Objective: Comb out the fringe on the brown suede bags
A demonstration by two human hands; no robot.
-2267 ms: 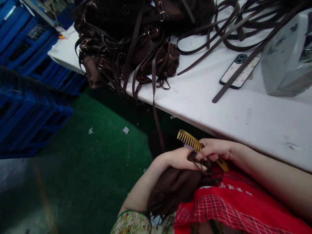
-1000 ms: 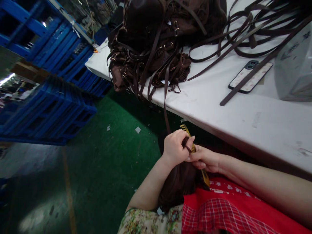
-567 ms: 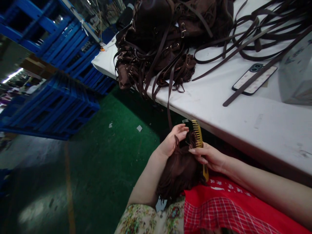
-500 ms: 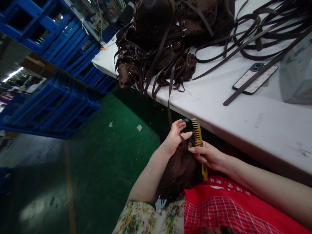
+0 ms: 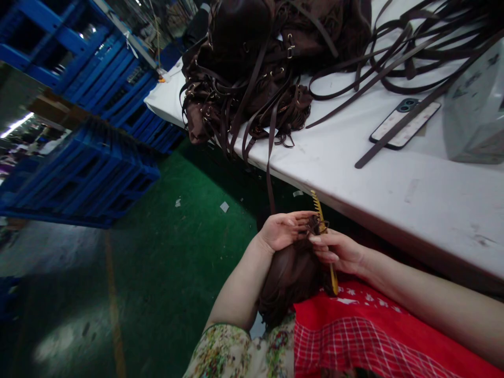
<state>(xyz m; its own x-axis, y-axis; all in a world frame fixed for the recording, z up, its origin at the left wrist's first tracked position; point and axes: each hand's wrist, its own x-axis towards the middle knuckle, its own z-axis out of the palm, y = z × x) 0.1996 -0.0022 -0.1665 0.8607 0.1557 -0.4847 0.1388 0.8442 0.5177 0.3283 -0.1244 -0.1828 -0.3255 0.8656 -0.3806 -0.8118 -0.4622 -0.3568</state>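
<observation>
My right hand (image 5: 338, 251) is closed on a yellow comb (image 5: 334, 281), which stands nearly upright with its toothed end above the fingers. Thin dark brown strands (image 5: 314, 224) bunch against the comb beside the right thumb. My left hand (image 5: 281, 231) is turned partly palm up, its fingers stretched out towards the strands and touching them or lying just behind. Beneath both hands a dark brown fringed bag (image 5: 293, 270) rests against my lap. A red apron (image 5: 354, 325) with a checked part lies under the bag and my right arm.
On the white table (image 5: 394, 199) lie a pile of brown bags (image 5: 240, 79), long brown straps (image 5: 354, 100) and a phone (image 5: 405, 123) with a strap across it. A translucent plastic container (image 5: 476, 115) stands at right. Blue pallets (image 5: 82, 173) are stacked at left on the green floor (image 5: 169, 273).
My left hand has turned palm up and its fingers have straightened towards the comb. The comb has rotated edge-on in my right hand, and the strands now bunch across it.
</observation>
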